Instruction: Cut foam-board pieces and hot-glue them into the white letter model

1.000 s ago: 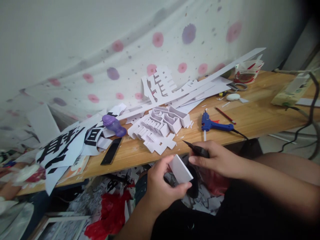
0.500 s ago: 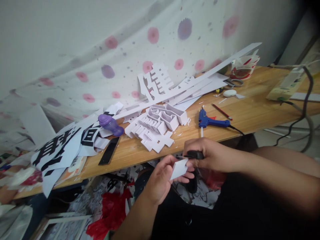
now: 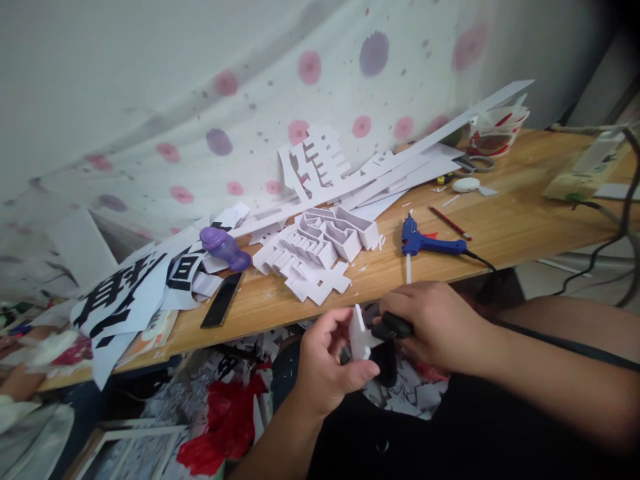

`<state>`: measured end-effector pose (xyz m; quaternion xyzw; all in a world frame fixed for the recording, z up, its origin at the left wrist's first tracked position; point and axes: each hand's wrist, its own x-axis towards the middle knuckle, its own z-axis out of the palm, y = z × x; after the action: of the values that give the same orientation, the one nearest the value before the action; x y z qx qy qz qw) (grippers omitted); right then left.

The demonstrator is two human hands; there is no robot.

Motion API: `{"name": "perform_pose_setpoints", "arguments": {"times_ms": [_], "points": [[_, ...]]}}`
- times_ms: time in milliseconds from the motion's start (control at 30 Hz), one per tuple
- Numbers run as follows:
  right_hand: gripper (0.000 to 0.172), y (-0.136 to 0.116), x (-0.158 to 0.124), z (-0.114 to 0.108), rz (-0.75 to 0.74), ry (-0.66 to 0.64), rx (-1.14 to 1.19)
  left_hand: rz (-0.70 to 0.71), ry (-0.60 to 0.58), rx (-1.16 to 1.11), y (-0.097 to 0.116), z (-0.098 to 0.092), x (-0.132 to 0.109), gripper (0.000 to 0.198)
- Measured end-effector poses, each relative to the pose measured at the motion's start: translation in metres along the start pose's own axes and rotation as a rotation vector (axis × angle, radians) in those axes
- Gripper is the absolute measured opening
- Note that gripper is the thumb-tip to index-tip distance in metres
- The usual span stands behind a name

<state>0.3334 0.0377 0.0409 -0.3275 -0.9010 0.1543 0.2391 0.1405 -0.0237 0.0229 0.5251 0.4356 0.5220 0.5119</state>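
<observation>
In my left hand (image 3: 325,363) is a small white board piece (image 3: 357,333), held on edge between the thumb and curled fingers. My right hand (image 3: 425,323) grips a black-handled cutting tool (image 3: 395,325), whose pale blade touches or lies very close to the board; its exact kind is partly hidden by my fingers. Both hands are just off the table's front edge, above my lap. Beyond them on the table lies a white raised-letter form (image 3: 320,243) with upright walls. A blue glue gun (image 3: 425,243) rests to its right.
On the wooden table (image 3: 520,227) are a phone (image 3: 221,300), a purple bottle (image 3: 225,248), a red pencil (image 3: 450,222), grey-handled scissors (image 3: 477,164), a tub (image 3: 500,130) and long white strips (image 3: 450,133). Printed sheets (image 3: 130,293) overhang at left, near another person's arm (image 3: 17,380). Scraps cover the floor.
My left hand has turned the white board from facing up to standing on edge. The right hand and its tool have moved slightly right and down. The view has shifted a little.
</observation>
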Motion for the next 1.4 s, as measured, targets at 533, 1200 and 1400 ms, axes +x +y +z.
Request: {"name": "perform_pose_setpoints", "arguments": {"times_ms": [533,1200,1400], "points": [[0.004,-0.006,0.000,0.010,-0.059,0.140,-0.180,0.174,0.122,0.203,0.008,0.005,-0.009,0.057],[0.007,0.000,0.011,0.014,0.061,0.112,-0.273,0.205,0.115,0.301,0.004,0.006,-0.019,0.056],[0.004,-0.005,0.006,0.013,0.040,0.134,-0.165,0.194,0.115,0.286,0.004,0.006,-0.016,0.056]]}}
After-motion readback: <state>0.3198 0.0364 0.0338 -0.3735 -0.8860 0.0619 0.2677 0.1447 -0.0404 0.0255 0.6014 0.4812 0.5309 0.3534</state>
